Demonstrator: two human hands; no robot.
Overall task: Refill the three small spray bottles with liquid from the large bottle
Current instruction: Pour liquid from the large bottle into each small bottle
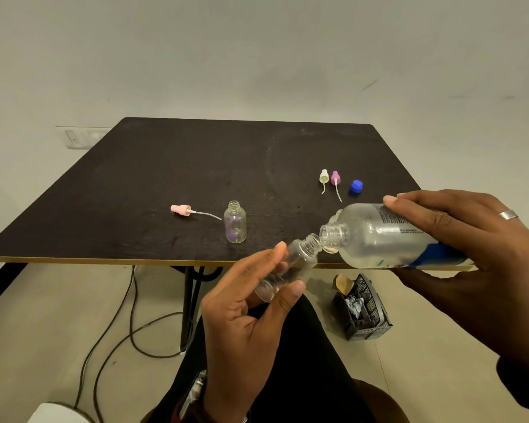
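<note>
Over the tabletop's [196,166] near edge, our left hand [242,315] pinches a small clear spray bottle [284,270], tilted, between thumb and fingers. Our right hand [471,254] grips the large bottle [379,239], tipped, its mouth touching the small one's neck. Second open small bottle [235,221] stands near the front edge, pink sprayer [182,209] lying beside it. White sprayer [323,177], purple sprayer [335,178], blue cap [356,186] sit toward the right edge.
</note>
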